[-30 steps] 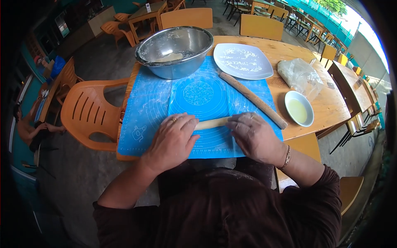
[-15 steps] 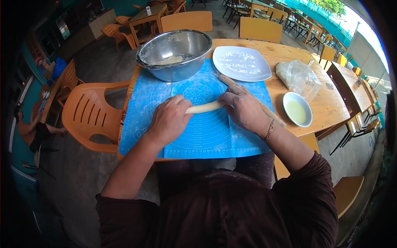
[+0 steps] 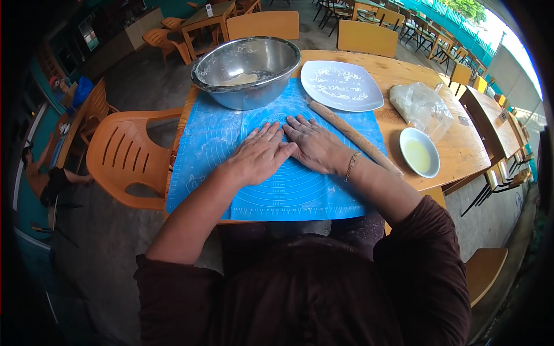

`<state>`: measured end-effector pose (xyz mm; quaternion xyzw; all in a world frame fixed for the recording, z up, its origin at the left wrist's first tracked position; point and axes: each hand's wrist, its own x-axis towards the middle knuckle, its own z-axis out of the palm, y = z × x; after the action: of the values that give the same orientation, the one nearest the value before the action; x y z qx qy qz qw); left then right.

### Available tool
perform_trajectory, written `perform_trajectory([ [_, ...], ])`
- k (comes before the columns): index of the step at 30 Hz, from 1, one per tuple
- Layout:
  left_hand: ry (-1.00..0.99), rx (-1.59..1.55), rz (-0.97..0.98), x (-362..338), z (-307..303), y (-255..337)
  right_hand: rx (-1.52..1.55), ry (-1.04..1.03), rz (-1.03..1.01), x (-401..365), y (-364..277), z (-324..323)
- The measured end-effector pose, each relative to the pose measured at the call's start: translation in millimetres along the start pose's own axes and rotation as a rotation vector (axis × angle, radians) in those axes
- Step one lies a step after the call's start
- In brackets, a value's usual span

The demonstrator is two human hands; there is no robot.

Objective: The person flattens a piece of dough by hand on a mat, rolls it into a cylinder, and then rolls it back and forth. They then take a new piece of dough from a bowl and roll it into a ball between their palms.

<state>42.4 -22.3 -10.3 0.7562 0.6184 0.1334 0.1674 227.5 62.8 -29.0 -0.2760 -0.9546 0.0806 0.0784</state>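
Observation:
My left hand (image 3: 258, 154) and my right hand (image 3: 314, 144) lie flat side by side on the blue baking mat (image 3: 277, 199), fingers stretched forward. The dough roll seen between them earlier is hidden beneath the palms. Just right of my right hand, a wooden rolling pin (image 3: 355, 136) rests at a slant on the mat. Beyond my left hand stands a steel mixing bowl (image 3: 248, 98) with a pale lump of dough (image 3: 241, 79) inside. A white plate (image 3: 341, 86) dusted with flour sits behind the rolling pin.
To the right, a clear plastic bag (image 3: 421, 106) with pale contents and a small white bowl (image 3: 419, 153) of yellowish liquid stand on the wooden table (image 3: 456, 153). An orange chair (image 3: 130, 158) is at the left edge. Another person (image 3: 49, 173) sits far left.
Both hands have gone from gripping the dough roll's ends to lying flat and close together, covering it. The rolling pin stays put on the mat.

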Motion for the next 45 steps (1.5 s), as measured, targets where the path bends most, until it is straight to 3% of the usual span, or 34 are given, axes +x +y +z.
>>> perform_trajectory([
  [3, -0.05, 0.223, 0.098, -27.6, 2.8, 16.3, 0.011, 0.085, -0.061, -36.1, -19.7, -5.8],
  [6, 0.01, 0.239, 0.192, -58.7, 7.7, 28.9, -0.008, 0.15, -0.129, -72.6, -35.9, -9.5],
  [11, 0.114, 0.103, 0.337, -90.3, 8.8, 37.7, -0.065, 0.12, -0.199, -112.0, -48.8, -22.0],
  [13, 0.081, -0.01, 0.288, -94.5, -4.9, 39.3, -0.066, 0.104, -0.235, -122.3, -49.1, -27.0],
  [15, 0.048, -0.125, 0.242, -94.0, -8.4, 38.4, 0.029, 0.176, -0.189, -121.7, -53.1, -35.7],
  [17, 0.289, 0.125, 0.3, -89.7, -1.6, 34.3, 0.122, 0.248, -0.135, -120.0, -50.2, -34.6],
  [21, 0.286, 0.092, 0.349, -86.6, 2.5, 27.2, 0.151, 0.195, -0.119, -111.4, -39.6, -27.3],
  [23, 0.141, -0.004, 0.221, -87.6, -7.4, 31.8, 0.146, 0.14, -0.111, -106.1, -40.9, -35.1],
  [26, 0.165, -0.045, 0.097, -77.5, -25.8, 36.3, 0.199, 0.127, -0.068, -86.5, -41.2, -48.6],
  [27, 0.167, -0.044, 0.096, -69.4, -30.0, 32.5, 0.181, 0.219, -0.081, -75.5, -38.6, -55.0],
  [29, 0.408, 0.049, 0.191, -49.7, -35.0, 18.6, 0.161, 0.311, -0.098, -53.1, -31.5, -60.1],
  [31, 0.449, 0.118, 0.198, -31.4, -34.0, 3.3, 0.068, 0.515, -0.108, -28.6, -15.9, -45.7],
  [32, 0.487, 0.184, 0.204, -26.1, -30.8, -3.8, 0.066, 0.517, -0.112, -22.2, -5.8, -38.5],
  [34, 0.413, 0.125, 0.19, -24.2, -22.0, -17.6, -0.037, 0.253, -0.156, -15.4, 3.6, -35.8],
  [35, 0.334, 0.063, 0.175, -24.1, -18.2, -23.9, -0.035, 0.252, -0.157, -15.0, 7.8, -35.3],
  [37, 0.258, -0.029, 0.051, -21.7, -37.5, -16.9, 0.192, 0.085, 0.075, -12.6, -7.8, -55.5],
  [38, 0.179, -0.122, -0.069, -18.1, -44.8, -14.9, 0.194, 0.079, 0.074, -6.7, -7.1, -51.9],
  [40, 0.198, -0.171, -0.04, -5.7, -44.5, -21.3, 0.166, 0.306, -0.008, 7.2, -3.0, -38.7],
  [41, 0.223, -0.212, -0.004, -1.2, -42.9, -24.1, 0.166, 0.307, -0.013, 13.0, -4.2, -32.4],
  [43, 0.161, -0.155, -0.061, 5.3, -28.9, -26.3, -0.011, 0.186, 0.049, 21.3, -5.0, -21.8],
  [45, 0.088, -0.104, -0.119, 2.2, -17.8, -24.7, 0.013, 0.088, 0.043, 18.1, -2.8, -13.6],
])
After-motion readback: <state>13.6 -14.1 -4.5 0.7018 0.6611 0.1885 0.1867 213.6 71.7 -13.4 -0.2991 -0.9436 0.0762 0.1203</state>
